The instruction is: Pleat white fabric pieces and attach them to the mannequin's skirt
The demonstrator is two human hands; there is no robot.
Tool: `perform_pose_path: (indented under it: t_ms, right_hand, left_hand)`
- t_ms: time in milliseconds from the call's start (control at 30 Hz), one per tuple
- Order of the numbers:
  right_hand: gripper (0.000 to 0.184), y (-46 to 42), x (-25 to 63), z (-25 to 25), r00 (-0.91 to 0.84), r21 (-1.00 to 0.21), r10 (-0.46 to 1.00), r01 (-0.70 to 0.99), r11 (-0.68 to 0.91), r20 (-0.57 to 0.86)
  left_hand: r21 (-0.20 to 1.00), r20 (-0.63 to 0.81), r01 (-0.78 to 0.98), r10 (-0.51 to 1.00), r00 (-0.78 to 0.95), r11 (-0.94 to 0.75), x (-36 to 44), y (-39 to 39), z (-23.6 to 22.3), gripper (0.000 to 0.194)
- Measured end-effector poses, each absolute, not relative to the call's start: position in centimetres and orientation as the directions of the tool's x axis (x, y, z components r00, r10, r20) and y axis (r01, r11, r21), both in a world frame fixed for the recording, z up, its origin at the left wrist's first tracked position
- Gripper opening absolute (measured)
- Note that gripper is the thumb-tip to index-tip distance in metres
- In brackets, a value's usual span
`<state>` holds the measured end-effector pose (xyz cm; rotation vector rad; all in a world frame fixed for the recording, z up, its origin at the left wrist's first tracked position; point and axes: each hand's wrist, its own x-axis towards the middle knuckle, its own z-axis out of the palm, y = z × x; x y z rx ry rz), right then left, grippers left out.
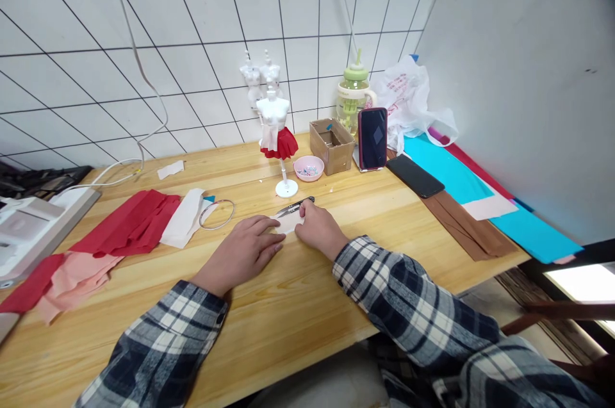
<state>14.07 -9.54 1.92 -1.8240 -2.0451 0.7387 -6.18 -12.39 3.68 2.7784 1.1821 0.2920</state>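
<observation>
- A white piece (289,223) is laid at the frame's centre, between both hands.
- Its left end is touched by the left hand (243,250), fingers extended, loosely spread.
- The right hand (318,227) is curled at its right end; whether anything is pinched cannot be told.
- Snips (292,207) are seen just above.

No word or number can be read for certain. Red print on the white plastic bag (408,97), toward the back right corner of the desk (288,318), is creased and blurred; lettering on the bottle (354,93) near the back edge is too small.
</observation>
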Motion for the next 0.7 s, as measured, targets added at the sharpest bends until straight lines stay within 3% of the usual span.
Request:
perform_pose_path:
  t_ms: [133, 300, 433, 700]
  right_hand:
    - [0.022, -9.8, 15.3, 2.7, -0.206, -0.573, 0.977, 0.808, 0.138, -0.055]
    - [0.024, -9.4, 17.8, 3.9, -0.372, -0.564, 0.907, 0.714, 0.415, 0.196]
    - [0.022, -9.1, 18.3, 3.6, -0.630, -0.510, 0.768, 0.627, 0.589, 0.114]
    - [0.027, -8.7, 18.9, 3.2, -0.647, -0.489, 0.762, 0.655, 0.576, 0.031]
  left_hand:
    - [0.190, 0.133, 0.704, 0.729, 0.672, -0.684, -6.4, -12.4, 3.9, 0.031]
    - [0.250, 0.151, 0.686, 0.727, 0.670, -0.683, -6.4, -12.3, 4.0, 0.031]
    - [0.273, 0.135, 0.703, 0.749, 0.648, -0.657, -6.3, -12.3, 4.0, 0.031]
    - [0.173, 0.096, 0.734, 0.753, 0.651, -0.657, -6.0, -12.5, 3.8, 0.030]
